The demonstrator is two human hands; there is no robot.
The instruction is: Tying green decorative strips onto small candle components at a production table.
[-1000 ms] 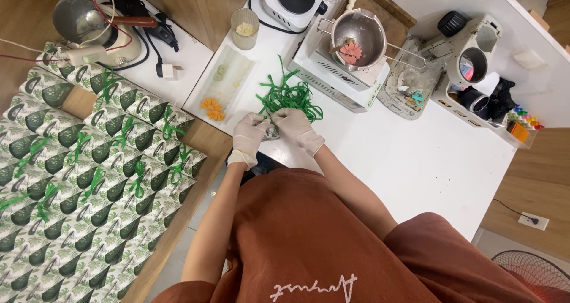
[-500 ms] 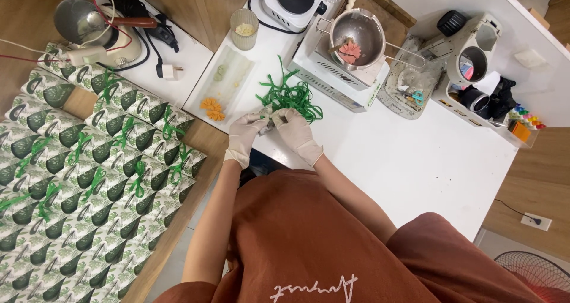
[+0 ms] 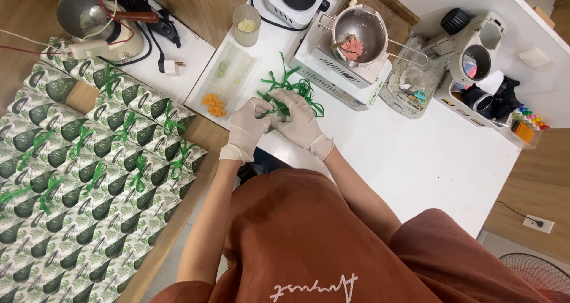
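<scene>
Left hand [image 3: 248,128] and right hand [image 3: 300,122], gloved, being pressed together near table [image 3: 415,160] left edge, green ribbon [image 3: 291,89] being pinched between fingertips. Loose strands being kept clear, knot being drawn snug. Beyond: metal pot [image 3: 356,32] on box.

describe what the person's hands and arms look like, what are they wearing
Both the left hand and the right hand wear thin, cream-white disposable gloves that end in a rolled cuff at the wrist. The forearms above them are bare. A rust-brown short-sleeved top covers the shoulders and upper arms.
</scene>
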